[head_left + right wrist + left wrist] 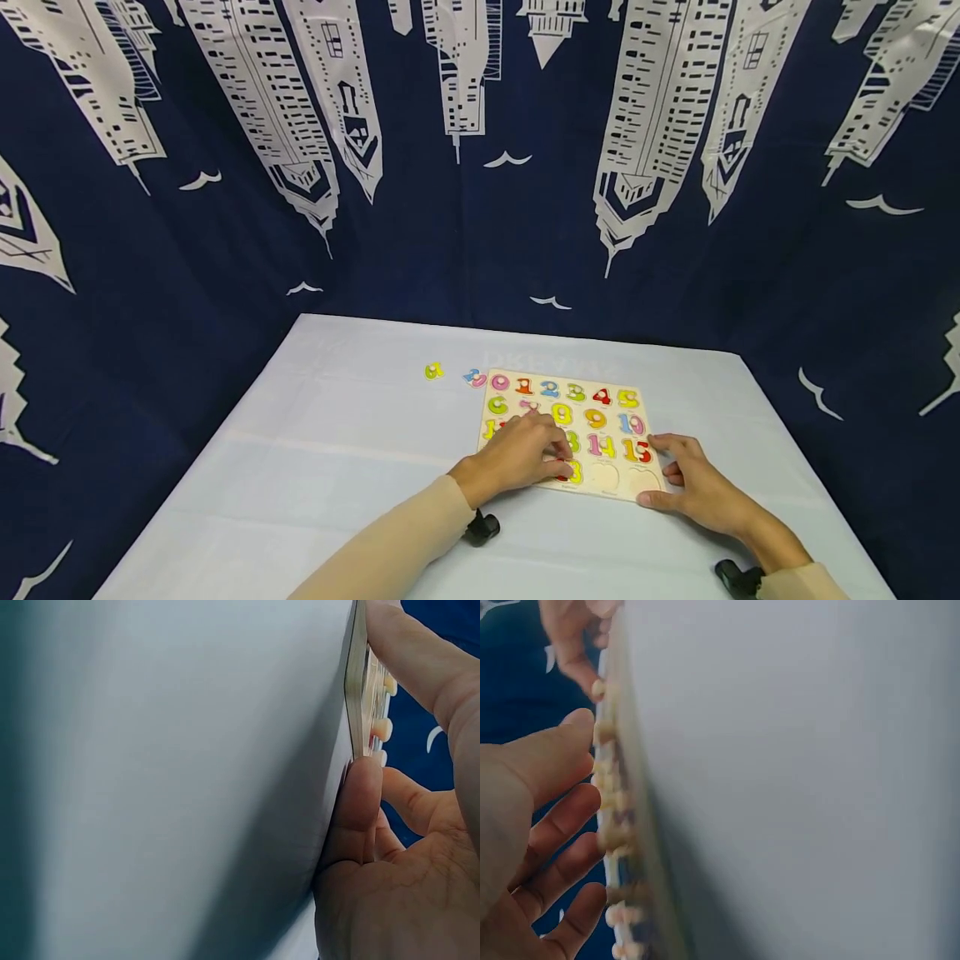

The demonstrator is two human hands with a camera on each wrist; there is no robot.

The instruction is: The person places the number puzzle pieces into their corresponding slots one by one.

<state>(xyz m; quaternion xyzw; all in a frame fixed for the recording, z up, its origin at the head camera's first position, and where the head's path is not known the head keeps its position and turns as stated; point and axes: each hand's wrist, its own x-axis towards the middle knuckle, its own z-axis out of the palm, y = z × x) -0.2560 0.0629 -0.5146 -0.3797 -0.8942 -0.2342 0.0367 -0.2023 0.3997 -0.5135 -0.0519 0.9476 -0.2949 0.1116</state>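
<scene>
A wooden number puzzle board (547, 492) lies flat on the table, rows of coloured number pieces with small knobs set in it. Over its left and middle part reaches my left hand (521, 450), hiding several numbers. Its thumb and index finger pinch at a red-and-yellow number piece (576, 472) in the front row; the knob is hidden in the head view. To the right of that piece are two bare recesses (604, 477). My right hand (697, 487) holds the board's right side, thumb (412, 652) at the near corner and index finger farther up the edge.
Behind the board's far left corner lie a yellow loose piece (433, 371) and a blue-and-pink loose piece (475, 377). The white table (300, 467) reaches back to a dark blue cloth (465, 242) with white building prints. A black wrist camera (482, 529) sits under the left wrist.
</scene>
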